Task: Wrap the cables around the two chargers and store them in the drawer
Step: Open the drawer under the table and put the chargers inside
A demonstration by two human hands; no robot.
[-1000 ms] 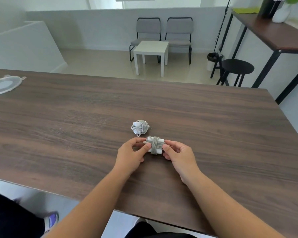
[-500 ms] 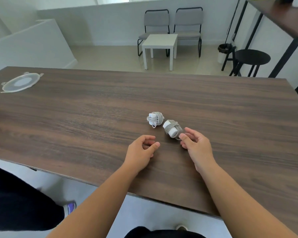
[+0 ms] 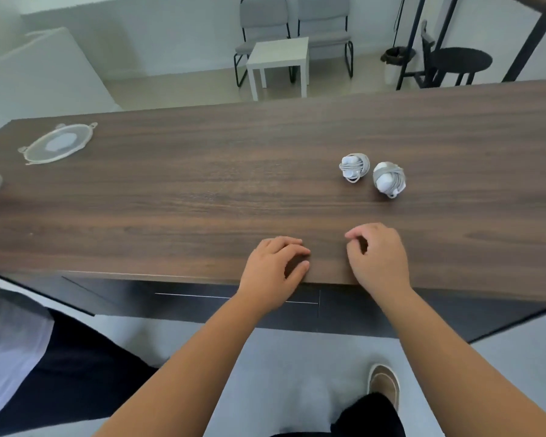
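Left hand (image 3: 273,268) loosely curled, empty, at table (image 3: 202,197) edge | right hand (image 3: 377,255) likewise, seemingly resting

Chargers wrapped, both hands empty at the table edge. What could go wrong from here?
1. The right charger has a cable end sticking out at its near side; the wrap could loosen when it is lifted.
2. The drawer under the table edge looks shut, and the left hand and right hand rest above it. Neither has a grip on anything, so it must be opened first.
3. The left charger sits close beside the right one; grabbing one may knock the other.
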